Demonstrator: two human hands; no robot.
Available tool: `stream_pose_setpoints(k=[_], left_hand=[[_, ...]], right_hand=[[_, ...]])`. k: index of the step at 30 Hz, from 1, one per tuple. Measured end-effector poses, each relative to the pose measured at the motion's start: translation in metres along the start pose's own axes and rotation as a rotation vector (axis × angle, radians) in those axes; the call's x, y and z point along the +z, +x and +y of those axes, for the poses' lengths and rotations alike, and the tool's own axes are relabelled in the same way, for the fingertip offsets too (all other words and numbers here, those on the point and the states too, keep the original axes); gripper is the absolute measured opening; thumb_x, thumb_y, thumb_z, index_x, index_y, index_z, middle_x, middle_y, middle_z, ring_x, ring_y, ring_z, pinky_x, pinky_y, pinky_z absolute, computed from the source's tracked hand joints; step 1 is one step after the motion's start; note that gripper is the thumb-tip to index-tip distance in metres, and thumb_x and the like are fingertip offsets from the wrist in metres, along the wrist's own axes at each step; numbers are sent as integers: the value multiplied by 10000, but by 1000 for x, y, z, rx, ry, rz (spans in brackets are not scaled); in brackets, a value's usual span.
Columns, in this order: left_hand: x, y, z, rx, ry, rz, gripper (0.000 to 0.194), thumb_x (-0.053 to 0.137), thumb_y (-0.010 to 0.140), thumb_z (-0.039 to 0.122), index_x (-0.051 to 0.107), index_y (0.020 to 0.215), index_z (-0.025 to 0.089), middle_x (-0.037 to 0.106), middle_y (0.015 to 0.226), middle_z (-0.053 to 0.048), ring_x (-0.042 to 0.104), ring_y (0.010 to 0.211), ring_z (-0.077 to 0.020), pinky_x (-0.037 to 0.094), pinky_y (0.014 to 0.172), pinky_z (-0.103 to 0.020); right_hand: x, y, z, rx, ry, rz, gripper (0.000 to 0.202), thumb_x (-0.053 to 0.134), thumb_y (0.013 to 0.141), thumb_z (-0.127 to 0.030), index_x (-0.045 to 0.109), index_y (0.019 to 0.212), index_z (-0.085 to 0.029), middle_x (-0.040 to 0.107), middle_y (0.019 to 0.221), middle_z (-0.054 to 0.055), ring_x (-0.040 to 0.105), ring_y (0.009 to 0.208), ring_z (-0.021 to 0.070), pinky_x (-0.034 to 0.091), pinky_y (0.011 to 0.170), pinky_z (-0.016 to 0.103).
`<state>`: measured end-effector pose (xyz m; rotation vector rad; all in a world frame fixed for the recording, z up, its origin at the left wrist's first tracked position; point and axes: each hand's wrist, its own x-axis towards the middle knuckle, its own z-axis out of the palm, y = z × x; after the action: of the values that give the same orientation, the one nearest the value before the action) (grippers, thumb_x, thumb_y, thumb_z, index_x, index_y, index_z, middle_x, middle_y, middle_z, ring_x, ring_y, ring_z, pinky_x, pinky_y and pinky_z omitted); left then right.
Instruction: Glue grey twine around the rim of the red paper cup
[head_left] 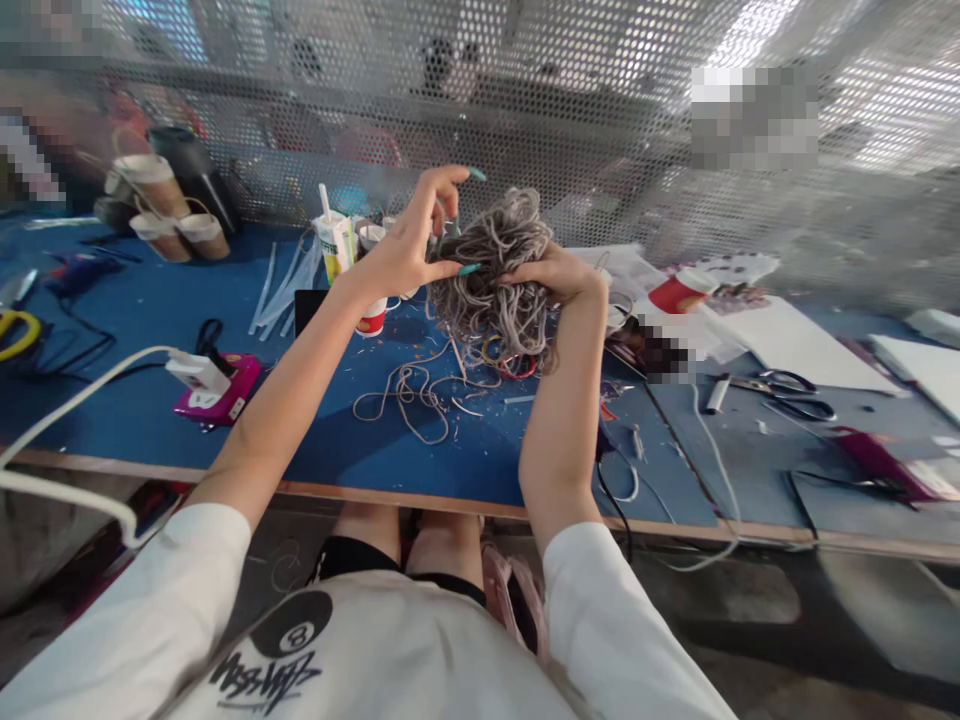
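A thick, tangled bundle of grey cord (pixel 499 235) is held up above the blue table. My right hand (pixel 559 275) is wrapped around its right side, thumb lying across the strands. At the bundle's left side is my left hand (pixel 405 245), with fingers curved and spread apart. Its thumb tip overlaps the edge of the strands; whether it touches them I cannot tell. Loose pale cord (pixel 409 395) lies in loops on the table below, among small scraps. Partly hidden under the bundle is a red ring-shaped item (pixel 519 368).
A drink carton (pixel 334 240) and a red cup (pixel 372 320) stand behind my left forearm. A magenta power strip (pixel 244 385) with a plugged-in charger lies left. Scissors (pixel 795 385), white sheets (pixel 806 345) and another red cup (pixel 681 290) are right. Perforated metal mesh (pixel 495 120) rises behind.
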<state>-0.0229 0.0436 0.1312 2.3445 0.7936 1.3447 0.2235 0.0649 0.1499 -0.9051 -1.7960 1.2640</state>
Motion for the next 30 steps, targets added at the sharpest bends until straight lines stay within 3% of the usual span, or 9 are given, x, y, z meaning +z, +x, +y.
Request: stream_pose_setpoints(k=[2,4,10,17,23,30], left_hand=[[0,-2,3,89,123,-52,777,731,853,356,253,1446,207,481,1226,-117,562,1116,-241,446,1005,-494],[2,-2,6,127,194,-112,716,688,886,320,251,1444,216,511,1148,-91,587,1045,-212,471,955,-444],[-1,0,10,86,238,-188,517,696,846,221,453,1301,193,512,787,26,588,781,-158,486,809,-343],[-20,-2,23,15,137,-198,469,703,788,181,549,1231,193,533,684,58,549,660,-130,462,720,-293],[-24,2,26,-19,160,17,373,697,805,270,575,1154,220,649,851,-17,627,823,-176,474,772,-324],[-33,4,31,-82,183,289,196,640,794,267,587,978,310,645,782,11,627,836,-199,485,809,-355]], right_hand=[[0,-2,-1,22,33,-1,546,908,430,-253,672,922,-234,782,944,15,676,1054,317,533,1046,489],[0,-2,-1,32,44,-3,562,908,435,-240,683,950,-234,784,944,10,677,1034,309,534,1041,485],[-4,6,6,25,18,54,525,894,431,-199,691,914,-221,748,880,5,687,983,298,542,1025,513],[-7,22,18,-21,-80,375,362,772,527,1,631,782,-214,680,795,5,672,1046,300,576,983,544],[-5,31,23,-49,-208,455,195,725,634,-57,635,759,-177,664,769,-1,702,955,277,569,971,582],[-17,30,31,-32,-351,442,228,784,607,-171,650,791,-186,683,821,29,690,1003,327,533,1003,615]])
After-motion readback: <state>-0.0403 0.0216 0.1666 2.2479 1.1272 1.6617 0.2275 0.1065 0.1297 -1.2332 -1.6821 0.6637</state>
